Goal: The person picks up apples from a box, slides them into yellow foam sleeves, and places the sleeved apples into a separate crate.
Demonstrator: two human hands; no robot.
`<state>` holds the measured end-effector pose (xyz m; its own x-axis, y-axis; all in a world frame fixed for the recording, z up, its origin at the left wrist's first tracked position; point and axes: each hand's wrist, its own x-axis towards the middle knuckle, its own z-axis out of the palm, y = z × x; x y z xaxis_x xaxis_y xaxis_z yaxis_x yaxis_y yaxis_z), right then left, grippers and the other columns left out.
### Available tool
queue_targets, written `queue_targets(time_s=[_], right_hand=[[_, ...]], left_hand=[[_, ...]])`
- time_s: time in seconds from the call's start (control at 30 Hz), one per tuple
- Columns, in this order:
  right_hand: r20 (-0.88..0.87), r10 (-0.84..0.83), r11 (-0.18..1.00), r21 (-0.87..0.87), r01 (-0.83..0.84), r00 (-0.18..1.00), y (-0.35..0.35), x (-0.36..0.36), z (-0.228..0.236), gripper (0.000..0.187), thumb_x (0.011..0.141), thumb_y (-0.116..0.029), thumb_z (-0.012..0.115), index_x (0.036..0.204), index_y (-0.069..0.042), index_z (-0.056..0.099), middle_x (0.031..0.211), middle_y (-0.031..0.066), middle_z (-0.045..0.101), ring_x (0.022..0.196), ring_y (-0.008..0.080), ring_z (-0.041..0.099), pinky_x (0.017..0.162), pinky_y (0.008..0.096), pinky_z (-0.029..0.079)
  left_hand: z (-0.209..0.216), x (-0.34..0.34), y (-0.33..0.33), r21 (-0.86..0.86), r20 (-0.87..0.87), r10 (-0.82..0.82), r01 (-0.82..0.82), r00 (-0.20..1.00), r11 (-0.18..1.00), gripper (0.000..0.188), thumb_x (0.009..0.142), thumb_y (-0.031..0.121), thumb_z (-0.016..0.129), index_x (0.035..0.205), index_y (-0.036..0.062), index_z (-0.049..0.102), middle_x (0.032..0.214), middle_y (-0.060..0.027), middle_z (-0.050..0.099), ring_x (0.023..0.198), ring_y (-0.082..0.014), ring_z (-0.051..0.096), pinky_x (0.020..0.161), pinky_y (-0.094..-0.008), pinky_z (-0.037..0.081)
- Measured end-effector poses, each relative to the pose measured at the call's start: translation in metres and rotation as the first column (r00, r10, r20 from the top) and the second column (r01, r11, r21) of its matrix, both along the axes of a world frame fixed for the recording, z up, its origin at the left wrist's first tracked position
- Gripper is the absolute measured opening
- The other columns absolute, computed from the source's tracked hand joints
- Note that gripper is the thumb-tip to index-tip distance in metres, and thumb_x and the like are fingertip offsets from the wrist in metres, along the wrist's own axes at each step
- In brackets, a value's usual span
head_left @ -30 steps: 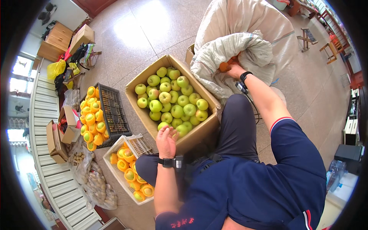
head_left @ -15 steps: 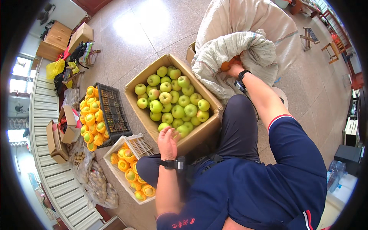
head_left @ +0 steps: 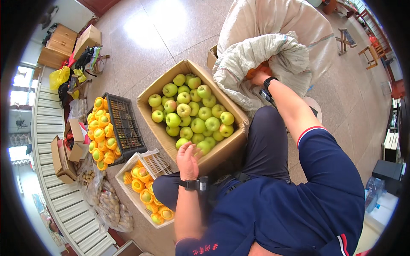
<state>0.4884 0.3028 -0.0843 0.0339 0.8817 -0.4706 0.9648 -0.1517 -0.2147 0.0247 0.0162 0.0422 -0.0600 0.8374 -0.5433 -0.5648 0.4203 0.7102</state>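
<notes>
Floor [head_left: 132, 81]: large square tiles, speckled grey-beige, polished, with thin dark joints. Light: bright; one broad white glare [head_left: 156, 25] lies on the tiles toward the top, left of centre. Wall [head_left: 70, 19]: pale, upper left, meeting a dark red door-like panel [head_left: 98, 5]. Window [head_left: 24, 77]: far left, panes washed out by brightness. White slatted panel [head_left: 47, 141]: long, running down the left side, curved by the lens. Cabinet [head_left: 62, 42]: light brown wood, drawer fronts, near the wall. Seating, upper right: folding stool [head_left: 343, 41], legs crossed; wooden stool [head_left: 374, 55], open-framed; orange-red chair [head_left: 376, 44], just beyond.
</notes>
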Motion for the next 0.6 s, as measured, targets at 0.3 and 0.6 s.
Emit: queue_targets(time_s=[0.3,0.6], right_hand=[[-0.181,-0.051,0.935,0.336,0.111,0.982,-0.008,-0.048,0.021,0.048,0.091,-0.042,0.068,0.102,0.004,0.075,0.102,0.0296,0.073,0.097,0.0390,0.073,0.089,0.0453,0.057],[-0.449,-0.109,0.878,0.375,0.298,0.887,-0.038,0.003,0.039,0.027,0.084,-0.017,0.068,0.105,0.000,0.067,0.094,0.0153,0.071,0.083,0.0238,0.068,0.070,0.0377,0.056]], left_hand=[[0.003,-0.008,-0.008,-0.036,-0.093,0.056,-0.059,0.994,0.998,0.028,0.100,0.014,0.067,0.125,0.0036,0.059,0.109,-0.0101,0.066,0.093,-0.0231,0.068,0.080,-0.0400,0.059],[0.005,-0.003,-0.004,0.014,-0.042,0.082,-0.081,0.996,0.997,0.026,0.098,0.013,0.066,0.122,0.0039,0.059,0.108,-0.0076,0.065,0.092,-0.0203,0.067,0.079,-0.0369,0.059]])
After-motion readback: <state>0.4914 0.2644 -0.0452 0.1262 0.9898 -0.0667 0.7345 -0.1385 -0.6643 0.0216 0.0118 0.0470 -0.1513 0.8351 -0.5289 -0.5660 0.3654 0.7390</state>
